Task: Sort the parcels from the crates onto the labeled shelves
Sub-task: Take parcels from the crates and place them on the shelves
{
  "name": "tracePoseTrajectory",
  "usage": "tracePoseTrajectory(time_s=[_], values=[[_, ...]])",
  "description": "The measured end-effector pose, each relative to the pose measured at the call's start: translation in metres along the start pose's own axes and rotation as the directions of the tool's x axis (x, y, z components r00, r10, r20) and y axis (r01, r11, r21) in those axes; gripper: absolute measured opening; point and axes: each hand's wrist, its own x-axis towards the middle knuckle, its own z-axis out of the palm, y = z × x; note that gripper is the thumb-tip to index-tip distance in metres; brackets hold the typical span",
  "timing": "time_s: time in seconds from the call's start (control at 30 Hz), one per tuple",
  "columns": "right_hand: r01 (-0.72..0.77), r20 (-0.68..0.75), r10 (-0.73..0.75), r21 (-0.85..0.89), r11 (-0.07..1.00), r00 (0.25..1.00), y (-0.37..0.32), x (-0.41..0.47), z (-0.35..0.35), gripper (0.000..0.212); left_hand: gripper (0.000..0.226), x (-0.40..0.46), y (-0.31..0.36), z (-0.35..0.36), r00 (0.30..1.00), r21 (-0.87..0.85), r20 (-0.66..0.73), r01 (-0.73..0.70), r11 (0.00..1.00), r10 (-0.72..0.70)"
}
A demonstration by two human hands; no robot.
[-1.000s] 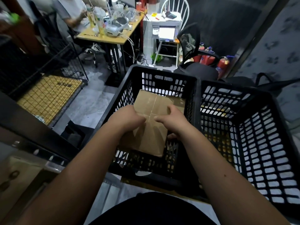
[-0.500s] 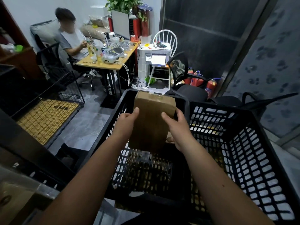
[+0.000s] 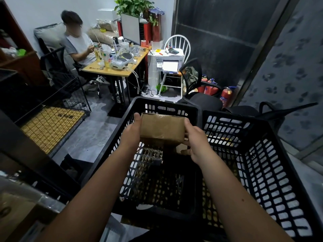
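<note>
Above the left crate [image 3: 120, 137] I hold the parcel [image 3: 162, 127], a brown cardboard box sealed with clear tape, pressed between both palms. My left hand [image 3: 131, 135] clasps its left side with the thumb up along the near edge, and my right hand [image 3: 195, 137] grips the right side with the thumb on the upper corner and the fingers curled underneath. A second ago the box lay low inside the crate with my hands on top of it; half a second ago it was tipped up on end between my hands. Now it has risen to about the level of the crate's far rim and turned so that a broad taped face looks toward me. It touches neither the crate walls nor the floor of the crate.

That means the pick is done and the carry can begin. I cannot read any label on the face I see, so I judge the next need is to find the marking before choosing a shelf. The labeled shelves are not in view. Something pale lies in the crate below my right hand, perhaps another parcel. The right crate [image 3: 262, 154] stands just beside, touching wall to wall.
</note>
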Motion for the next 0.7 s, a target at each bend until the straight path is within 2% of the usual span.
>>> tracePoseTrajectory(time_s=[0.07, 0.1, 0.17, 0.27, 0.33, 0.43, 0.47, 0.57, 0.7], values=[[0.012, 0.014, -0.013, 0.040, 0.999, 1.000, 0.003, 0.000, 0.001, 0.036, 0.112, 0.004, -0.002, -0.003, 0.999, -0.013, -0.031, 0.019, 1.000, -0.019], [0.026, 0.020, -0.028, 0.059, 0.998, 0.999, 0.004, 0.000, 0.002, 0.029, 0.106, 0.003, -0.002, -0.004, 0.999, -0.034, -0.029, 0.026, 0.999, -0.027], [0.057, 0.018, -0.059, 0.078, 0.995, 0.998, 0.006, -0.001, 0.004, 0.016, 0.082, 0.001, -0.001, -0.004, 0.998, -0.085, -0.040, 0.039, 0.996, -0.043], [0.082, 0.044, -0.086, 0.076, 0.994, 0.995, 0.007, 0.001, 0.006, 0.023, 0.053, 0.005, -0.009, -0.003, 0.995, -0.116, -0.066, 0.067, 0.991, -0.075], [0.081, 0.067, -0.086, 0.072, 0.994, 0.994, 0.008, 0.001, 0.008, 0.019, 0.038, 0.009, -0.014, -0.004, 0.992, -0.160, -0.063, 0.095, 0.983, -0.106], [0.044, 0.094, -0.056, 0.120, 0.992, 0.994, 0.014, 0.003, 0.009, 0.015, 0.020, 0.009, -0.018, -0.007, 0.996, -0.137, -0.068, 0.049, 0.989, -0.059], [0.034, 0.097, -0.046, 0.123, 0.992, 0.994, 0.016, 0.004, 0.009, 0.018, 0.020, 0.009, -0.018, -0.009, 0.997, -0.126, -0.062, 0.027, 0.992, -0.035], [0.035, 0.067, -0.037, 0.033, 0.999, 0.997, 0.019, 0.006, 0.009, 0.016, 0.044, 0.009, -0.021, -0.012, 1.000, -0.150, -0.015, 0.010, 0.989, -0.013], [0.121, 0.069, -0.110, -0.185, 0.975, 0.992, 0.021, 0.004, 0.011, 0.040, 0.068, 0.011, -0.025, -0.015, 1.000, -0.134, 0.021, -0.012, 0.991, 0.015]])
